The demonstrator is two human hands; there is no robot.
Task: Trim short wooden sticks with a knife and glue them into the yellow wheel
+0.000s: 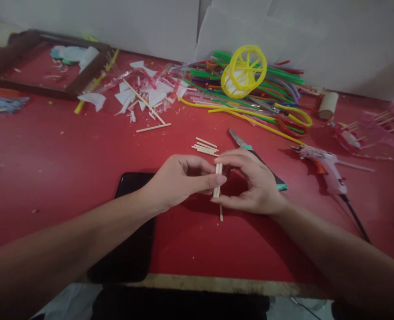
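Short wooden sticks (218, 170) stand side by side between my two hands. My left hand (186, 180) pinches them, its thumb across the front. My right hand (253, 184) holds the same sticks at their ends, thumb at the bottom and index finger at the top. Below them another stick (221, 213) lies on the red tabletop, partly covered by my hands. Just beyond my fingers is a small pile of cut sticks (205, 146). Cutting pliers (280, 182) with black and teal handles lie partly under my right hand.
A black phone (133, 244) lies under my left forearm. A pink glue gun (326, 166) with a cord rests at right. Behind are pipe cleaners (283, 73), a yellow wheel-shaped craft (246, 71), scissors (293, 122), paper scraps (157, 93) and a brown frame (60, 92).
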